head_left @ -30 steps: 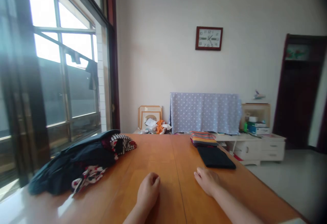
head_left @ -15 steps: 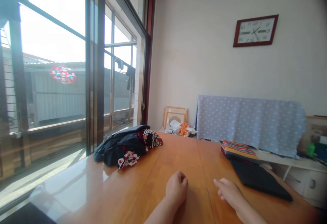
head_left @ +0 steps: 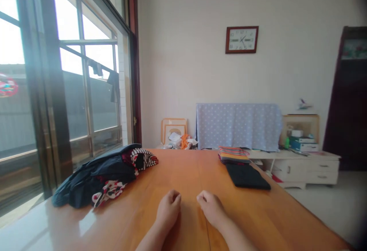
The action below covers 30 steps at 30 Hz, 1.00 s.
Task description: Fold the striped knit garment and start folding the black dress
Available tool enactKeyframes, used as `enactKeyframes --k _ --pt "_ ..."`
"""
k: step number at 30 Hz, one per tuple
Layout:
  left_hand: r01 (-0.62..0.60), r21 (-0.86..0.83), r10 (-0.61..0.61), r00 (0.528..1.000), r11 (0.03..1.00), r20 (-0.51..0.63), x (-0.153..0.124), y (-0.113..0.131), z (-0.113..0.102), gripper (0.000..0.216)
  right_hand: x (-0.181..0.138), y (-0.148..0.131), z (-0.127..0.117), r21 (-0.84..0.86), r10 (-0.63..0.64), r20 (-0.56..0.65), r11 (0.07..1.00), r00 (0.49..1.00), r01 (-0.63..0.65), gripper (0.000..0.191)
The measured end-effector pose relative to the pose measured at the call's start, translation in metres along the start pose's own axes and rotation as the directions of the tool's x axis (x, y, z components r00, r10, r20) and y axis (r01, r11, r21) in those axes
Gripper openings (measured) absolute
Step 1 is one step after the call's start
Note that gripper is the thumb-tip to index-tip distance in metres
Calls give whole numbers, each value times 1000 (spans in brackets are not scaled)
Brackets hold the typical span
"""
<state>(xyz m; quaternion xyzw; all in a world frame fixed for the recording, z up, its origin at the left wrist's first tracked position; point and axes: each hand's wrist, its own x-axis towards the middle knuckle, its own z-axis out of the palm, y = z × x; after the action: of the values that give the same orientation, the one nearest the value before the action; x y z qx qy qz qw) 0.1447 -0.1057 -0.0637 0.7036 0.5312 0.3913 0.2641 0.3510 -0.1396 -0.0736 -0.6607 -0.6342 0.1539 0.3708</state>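
Note:
My left hand [head_left: 169, 208] rests in a loose fist on the orange-brown wooden table [head_left: 183, 170], touching nothing else. Just to its right lies my right hand [head_left: 210, 206], its fingers curled and holding nothing. Left of both hands sits a heap of dark clothing [head_left: 97, 178] with red-and-white patterned and striped fabric [head_left: 142, 159] in it. A folded black cloth [head_left: 247, 176] lies on the table's right side. Behind it is a folded multicoloured striped cloth [head_left: 233, 154].
A tall window [head_left: 88, 79] runs along the table's left side. Beyond the far edge stand a polka-dot blue cloth [head_left: 237, 127], picture frames [head_left: 174, 130] with papers, and a white low cabinet [head_left: 304, 169] holding boxes. Tiled floor [head_left: 323, 201] lies to the right.
My right hand has moved left, closer to my left hand, and its fingers have curled more. The view has swung right and back, and the table items have not visibly moved.

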Motion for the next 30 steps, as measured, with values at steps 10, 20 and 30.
enactKeyframes --k 10,20,30 --pt "218 -347 -223 974 912 28 -1 18 -9 23 -3 2 -5 66 -68 24 996 997 67 31" --pt "281 -133 -307 914 950 -264 36 -12 -74 24 2 20 9 124 -69 56 990 996 62 33" --pt "448 264 -212 764 854 -610 73 -44 -210 33 3 15 11 63 -25 47 998 999 22 34"
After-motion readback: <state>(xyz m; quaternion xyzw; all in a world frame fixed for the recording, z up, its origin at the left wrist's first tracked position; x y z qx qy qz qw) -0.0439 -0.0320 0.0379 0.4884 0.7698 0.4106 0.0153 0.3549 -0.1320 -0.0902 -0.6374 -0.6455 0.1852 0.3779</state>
